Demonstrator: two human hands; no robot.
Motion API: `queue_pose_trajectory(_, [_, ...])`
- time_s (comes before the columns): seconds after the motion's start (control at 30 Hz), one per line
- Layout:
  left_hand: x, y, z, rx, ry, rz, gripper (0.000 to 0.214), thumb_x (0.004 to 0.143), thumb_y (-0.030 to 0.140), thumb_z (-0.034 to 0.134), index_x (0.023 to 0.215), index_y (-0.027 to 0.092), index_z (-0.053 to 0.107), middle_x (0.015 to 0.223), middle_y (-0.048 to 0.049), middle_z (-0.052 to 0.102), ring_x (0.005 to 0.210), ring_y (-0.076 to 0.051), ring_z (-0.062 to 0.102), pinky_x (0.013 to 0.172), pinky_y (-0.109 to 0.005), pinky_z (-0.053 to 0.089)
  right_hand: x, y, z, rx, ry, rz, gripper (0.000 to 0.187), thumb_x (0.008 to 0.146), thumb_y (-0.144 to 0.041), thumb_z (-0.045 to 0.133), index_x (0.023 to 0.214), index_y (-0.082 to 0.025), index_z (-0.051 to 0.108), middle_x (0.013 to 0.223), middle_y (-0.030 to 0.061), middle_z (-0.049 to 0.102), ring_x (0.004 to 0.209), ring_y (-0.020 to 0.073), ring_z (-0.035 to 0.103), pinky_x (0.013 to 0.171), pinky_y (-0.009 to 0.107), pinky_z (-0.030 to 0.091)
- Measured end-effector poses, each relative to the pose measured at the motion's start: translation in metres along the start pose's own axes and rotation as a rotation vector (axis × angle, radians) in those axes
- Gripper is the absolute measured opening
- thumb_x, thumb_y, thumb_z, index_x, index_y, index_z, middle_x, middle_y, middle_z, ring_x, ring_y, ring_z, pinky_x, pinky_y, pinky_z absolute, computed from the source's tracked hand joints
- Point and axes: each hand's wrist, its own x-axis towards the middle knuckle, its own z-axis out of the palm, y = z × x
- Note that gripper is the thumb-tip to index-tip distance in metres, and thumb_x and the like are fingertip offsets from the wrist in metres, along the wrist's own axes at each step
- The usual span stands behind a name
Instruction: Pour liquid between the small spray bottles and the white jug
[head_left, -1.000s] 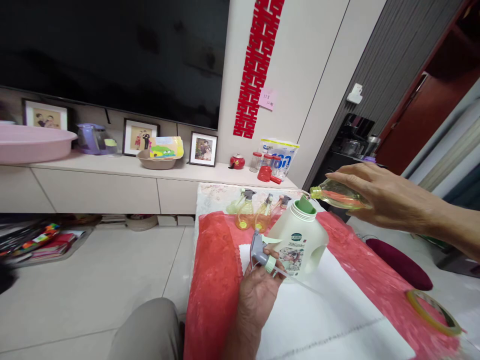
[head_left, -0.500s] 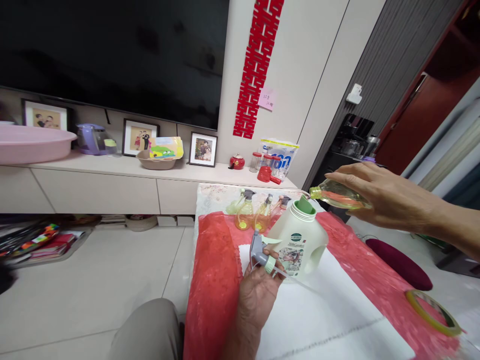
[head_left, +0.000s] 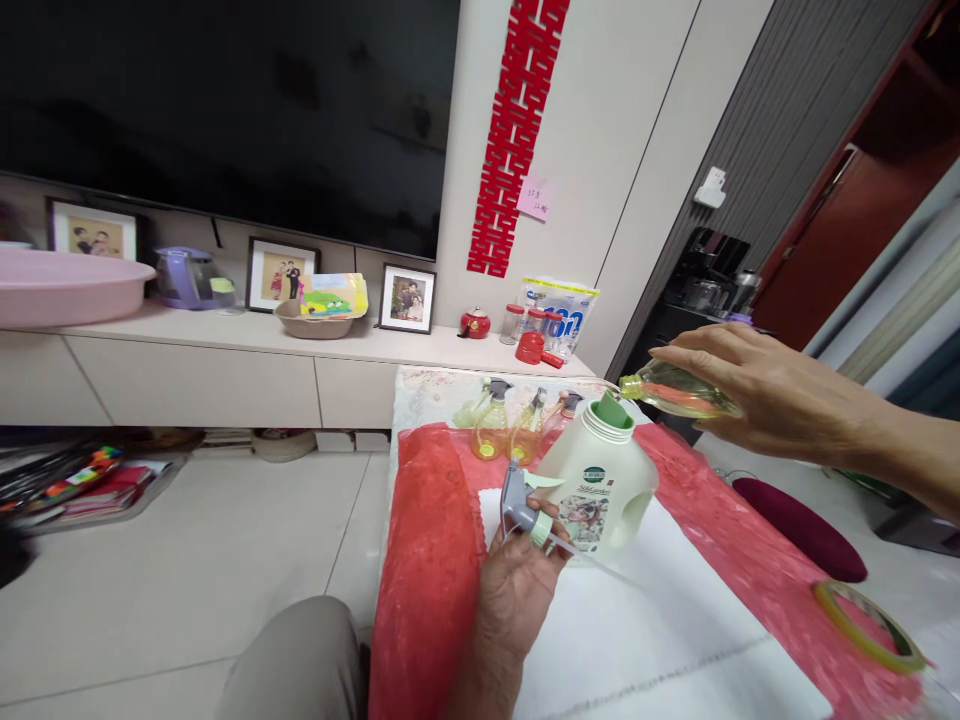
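Note:
My right hand point(head_left: 757, 390) grips a small clear bottle point(head_left: 679, 392) of yellowish liquid, tipped sideways with its open neck over the mouth of a cream detergent jug point(head_left: 600, 478) with a green spout. The jug stands tilted on a white paper towel point(head_left: 637, 630). My left hand point(head_left: 517, 585) is closed on a grey and green spray-trigger head point(head_left: 523, 503), its thin dip tube running right, and rests against the jug's lower left side.
The red cloth point(head_left: 427, 560) covers a low table. Several small spray bottles point(head_left: 499, 425) stand at its far end. A tape roll point(head_left: 862, 620) lies at the right. A dark red cushion point(head_left: 799, 525), my knee point(head_left: 300, 655) and a TV cabinet point(head_left: 225, 365) surround it.

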Motion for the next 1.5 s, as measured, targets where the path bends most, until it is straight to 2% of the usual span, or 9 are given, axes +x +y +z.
queue_pose_trajectory(0.4, [0.0002,0.0003,0.0002,-0.003,0.002,0.009,0.034,0.065,0.019,0.087,0.095,0.025,0.074,0.102,-0.0014,0.066,0.089,-0.016,0.063,0.091,-0.032,0.044,0.0021,-0.0027,0.0007,-0.012,0.000,0.009,0.052,0.100,-0.046,0.047,0.146,-0.023,0.045,0.133,0.0114,0.053,0.114,0.0263,0.053,0.095,0.044,0.052])
queue_pose_trajectory(0.57, [0.0000,0.0007,0.0009,-0.003,-0.005,0.010,0.028,0.065,0.020,0.088,0.089,0.024,0.075,0.102,-0.0018,0.068,0.089,-0.015,0.064,0.090,-0.032,0.045,0.0039,-0.0034,-0.0005,-0.026,0.007,-0.009,0.050,0.101,-0.046,0.044,0.145,-0.022,0.045,0.131,0.0108,0.054,0.113,0.0264,0.053,0.092,0.044,0.053])
queue_pose_trajectory(0.83, [-0.0010,0.0003,0.0018,-0.008,-0.005,0.016,0.021,0.065,0.020,0.087,0.082,0.023,0.076,0.101,-0.0020,0.070,0.088,-0.016,0.065,0.090,-0.031,0.046,0.0061,-0.0033,-0.0013,-0.001,0.017,-0.006,0.049,0.101,-0.047,0.044,0.144,-0.022,0.048,0.132,0.0113,0.054,0.115,0.0271,0.052,0.096,0.046,0.050])
queue_pose_trajectory(1.03, [-0.0004,0.0006,0.0017,-0.009,-0.005,0.014,0.024,0.064,0.019,0.088,0.084,0.022,0.075,0.101,-0.0019,0.068,0.089,-0.016,0.065,0.091,-0.032,0.046,0.0081,-0.0048,-0.0030,0.063,0.004,0.010,0.049,0.098,-0.044,0.045,0.142,-0.023,0.052,0.133,0.0116,0.055,0.117,0.0300,0.053,0.095,0.048,0.049])
queue_pose_trajectory(1.5, [-0.0003,0.0005,0.0010,-0.005,-0.004,0.020,0.025,0.064,0.020,0.088,0.085,0.023,0.076,0.100,-0.0014,0.068,0.089,-0.016,0.065,0.090,-0.032,0.047,0.0086,-0.0017,-0.0022,0.051,-0.006,0.006,0.051,0.094,-0.040,0.048,0.142,-0.024,0.052,0.136,0.0113,0.053,0.121,0.0317,0.051,0.096,0.049,0.046])
